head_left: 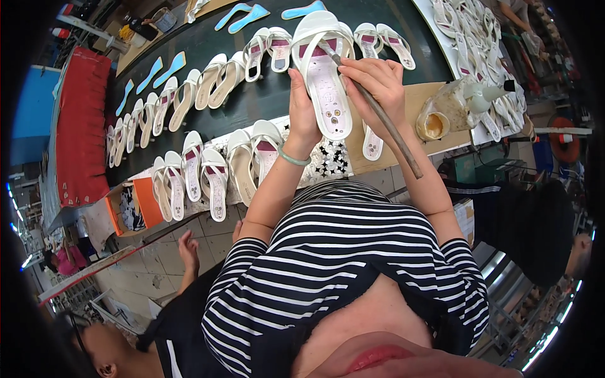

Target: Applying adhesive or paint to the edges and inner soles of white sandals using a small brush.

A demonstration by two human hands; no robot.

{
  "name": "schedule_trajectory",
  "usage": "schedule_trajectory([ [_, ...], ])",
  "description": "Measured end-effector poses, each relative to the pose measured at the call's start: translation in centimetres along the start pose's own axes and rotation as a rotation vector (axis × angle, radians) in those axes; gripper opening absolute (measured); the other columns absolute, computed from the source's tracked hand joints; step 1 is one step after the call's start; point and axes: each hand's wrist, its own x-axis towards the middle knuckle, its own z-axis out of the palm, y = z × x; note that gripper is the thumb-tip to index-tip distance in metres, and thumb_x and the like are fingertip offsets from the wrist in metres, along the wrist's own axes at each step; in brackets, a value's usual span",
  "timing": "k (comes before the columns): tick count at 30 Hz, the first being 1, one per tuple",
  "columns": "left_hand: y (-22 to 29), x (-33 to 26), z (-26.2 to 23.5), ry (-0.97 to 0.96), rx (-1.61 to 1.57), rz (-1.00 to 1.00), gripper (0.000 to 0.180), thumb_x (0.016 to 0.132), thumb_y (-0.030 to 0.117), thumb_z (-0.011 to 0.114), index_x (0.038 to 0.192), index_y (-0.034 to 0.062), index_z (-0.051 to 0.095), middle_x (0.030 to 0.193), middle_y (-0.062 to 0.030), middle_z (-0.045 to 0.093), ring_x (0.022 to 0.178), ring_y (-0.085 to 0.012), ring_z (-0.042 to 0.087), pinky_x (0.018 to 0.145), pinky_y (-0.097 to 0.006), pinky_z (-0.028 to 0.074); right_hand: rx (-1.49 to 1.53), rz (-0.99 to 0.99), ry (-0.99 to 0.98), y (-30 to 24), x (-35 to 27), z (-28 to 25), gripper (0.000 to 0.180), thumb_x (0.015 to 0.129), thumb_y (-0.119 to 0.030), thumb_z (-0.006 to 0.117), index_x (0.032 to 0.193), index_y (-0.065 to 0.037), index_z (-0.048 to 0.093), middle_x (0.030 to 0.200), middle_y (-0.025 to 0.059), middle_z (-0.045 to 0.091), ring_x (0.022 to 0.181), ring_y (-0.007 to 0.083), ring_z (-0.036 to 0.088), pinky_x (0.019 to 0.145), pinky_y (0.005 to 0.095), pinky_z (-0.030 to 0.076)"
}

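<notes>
My left hand (302, 110) grips a white sandal (324, 79) by its left edge and holds it sole side toward me above the bench. My right hand (377, 82) holds a long brown brush (384, 123) like a pen. The brush tip touches the sandal's strap area near the toe. A pale green bangle (293, 157) circles my left wrist.
Rows of white sandals (208, 170) lie on the dark conveyor belt (265, 101) and the bench edge, with blue insoles (242, 16) farther back. A glue pot (432, 123) and squeeze bottle (488, 94) stand at right. Another person (138, 340) sits at lower left.
</notes>
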Motion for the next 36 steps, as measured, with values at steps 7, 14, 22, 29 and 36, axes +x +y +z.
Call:
schedule_trajectory([
  [7,0.0,0.1,-0.1,0.020,0.029,0.024,0.061,0.100,0.054,0.021,0.128,0.0060,0.047,0.104,-0.0064,0.062,0.087,-0.0131,0.064,0.070,-0.028,0.055,-0.055,0.027,0.028,0.0,0.0,-0.2,0.020,0.074,-0.004,0.071,0.094,-0.007,0.070,0.100,0.0027,0.070,0.086,0.0165,0.062,0.082,0.0317,0.034],
  [14,-0.4,0.2,-0.2,0.020,0.053,0.059,0.060,0.100,0.053,0.021,0.130,0.0064,0.044,0.108,-0.0064,0.060,0.090,-0.0129,0.063,0.071,-0.027,0.054,-0.094,0.044,0.061,0.1,0.0,-0.2,0.019,0.074,-0.004,0.071,0.093,-0.008,0.070,0.097,0.0014,0.070,0.083,0.0149,0.061,0.082,0.0313,0.033],
  [22,-0.7,0.2,0.0,-0.020,0.075,0.114,0.058,0.101,0.052,0.020,0.135,0.0084,0.040,0.118,-0.0061,0.056,0.100,-0.0135,0.059,0.080,-0.028,0.051,-0.142,0.023,0.165,0.2,0.3,0.8,0.015,0.071,-0.009,0.072,0.086,-0.009,0.069,0.086,-0.0008,0.069,0.076,0.0133,0.059,0.076,0.0354,0.029],
  [29,-0.9,0.2,0.1,-0.039,0.076,0.136,0.058,0.101,0.051,0.020,0.138,0.0088,0.035,0.127,-0.0069,0.050,0.113,-0.0159,0.053,0.092,-0.030,0.047,-0.158,0.032,0.180,0.0,0.7,1.0,0.014,0.071,-0.010,0.072,0.085,-0.010,0.068,0.082,-0.0012,0.068,0.072,0.0131,0.057,0.074,0.0353,0.029],
  [36,-1.3,0.4,-0.1,-0.033,0.055,0.173,0.058,0.101,0.051,0.020,0.139,0.0095,0.033,0.132,-0.0073,0.047,0.118,-0.0172,0.049,0.098,-0.032,0.042,-0.139,0.067,0.180,-0.1,1.0,1.1,0.012,0.072,-0.011,0.071,0.084,-0.010,0.068,0.079,-0.0011,0.068,0.070,0.0132,0.057,0.074,0.0352,0.029],
])
